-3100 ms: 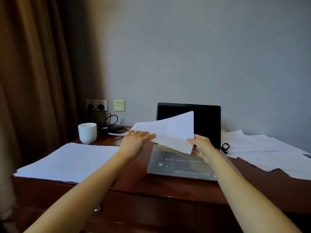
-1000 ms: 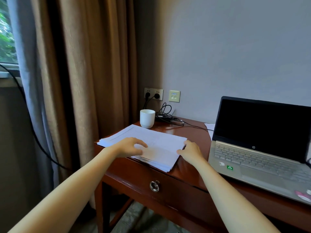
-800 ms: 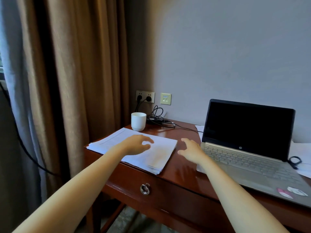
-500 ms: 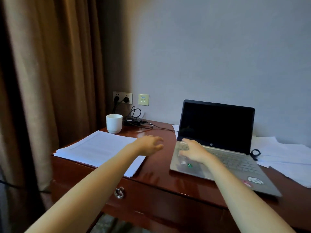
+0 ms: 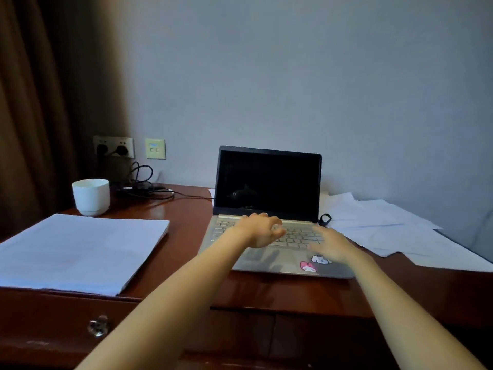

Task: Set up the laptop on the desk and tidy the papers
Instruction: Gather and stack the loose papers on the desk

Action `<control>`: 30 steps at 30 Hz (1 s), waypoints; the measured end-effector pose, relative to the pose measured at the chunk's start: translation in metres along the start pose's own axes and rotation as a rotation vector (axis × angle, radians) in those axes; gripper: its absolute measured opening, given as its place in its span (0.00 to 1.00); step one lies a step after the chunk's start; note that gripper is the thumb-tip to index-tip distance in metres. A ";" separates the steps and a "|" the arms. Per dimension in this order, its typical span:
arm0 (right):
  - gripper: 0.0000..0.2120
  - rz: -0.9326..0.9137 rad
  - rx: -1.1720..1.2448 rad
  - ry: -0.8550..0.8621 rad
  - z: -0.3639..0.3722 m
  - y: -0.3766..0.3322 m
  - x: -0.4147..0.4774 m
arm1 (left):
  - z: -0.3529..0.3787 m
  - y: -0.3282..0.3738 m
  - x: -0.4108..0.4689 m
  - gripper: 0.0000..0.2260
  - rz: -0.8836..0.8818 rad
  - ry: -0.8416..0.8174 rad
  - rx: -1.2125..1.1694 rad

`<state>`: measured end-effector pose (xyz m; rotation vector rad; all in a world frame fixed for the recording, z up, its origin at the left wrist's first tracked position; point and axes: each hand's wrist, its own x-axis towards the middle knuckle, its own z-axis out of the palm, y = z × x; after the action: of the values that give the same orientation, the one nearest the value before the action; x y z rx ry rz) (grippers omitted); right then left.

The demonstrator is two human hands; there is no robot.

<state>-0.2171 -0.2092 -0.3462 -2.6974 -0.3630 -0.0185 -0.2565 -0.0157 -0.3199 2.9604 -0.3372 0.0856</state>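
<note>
An open silver laptop (image 5: 267, 182) with a dark screen stands mid-desk against the wall. My left hand (image 5: 262, 229) hovers over its keyboard, fingers loosely curled, holding nothing. My right hand (image 5: 332, 244) reaches over the keyboard's right side with fingers spread, empty. A neat stack of white papers (image 5: 77, 249) lies at the desk's left front corner. Loose white sheets (image 5: 394, 231) are scattered to the right of the laptop.
A white cup (image 5: 91, 196) stands at the back left beside coiled black cables (image 5: 149, 188) running to wall sockets (image 5: 113, 146). A small black loop (image 5: 325, 218) lies by the laptop's right hinge. Brown curtain hangs left. The wooden desk (image 5: 186, 228) has a drawer knob (image 5: 98, 327).
Both hands left the stacked papers on the left and swung right over the laptop keyboard. The view turned right with them, bringing the scattered sheets into sight.
</note>
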 end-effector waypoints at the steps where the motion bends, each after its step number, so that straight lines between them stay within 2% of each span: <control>1: 0.23 0.034 -0.013 0.009 -0.003 0.010 0.000 | 0.002 0.010 0.006 0.22 0.019 -0.004 0.001; 9: 0.31 0.238 -0.059 0.012 -0.018 0.076 -0.018 | 0.035 0.077 0.046 0.21 0.175 -0.076 -0.005; 19: 0.23 0.437 -0.230 0.078 -0.028 0.160 -0.048 | 0.074 0.154 0.089 0.22 0.333 -0.119 0.155; 24: 0.21 0.465 -0.167 0.229 -0.023 0.182 -0.048 | 0.101 0.184 0.113 0.21 0.267 -0.111 0.148; 30: 0.19 0.437 -0.164 0.244 -0.024 0.193 -0.031 | 0.122 0.213 0.138 0.22 0.145 -0.024 0.084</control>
<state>-0.1971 -0.3964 -0.4041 -2.8322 0.3144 -0.2563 -0.1663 -0.2704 -0.3970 3.0182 -0.5656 0.0845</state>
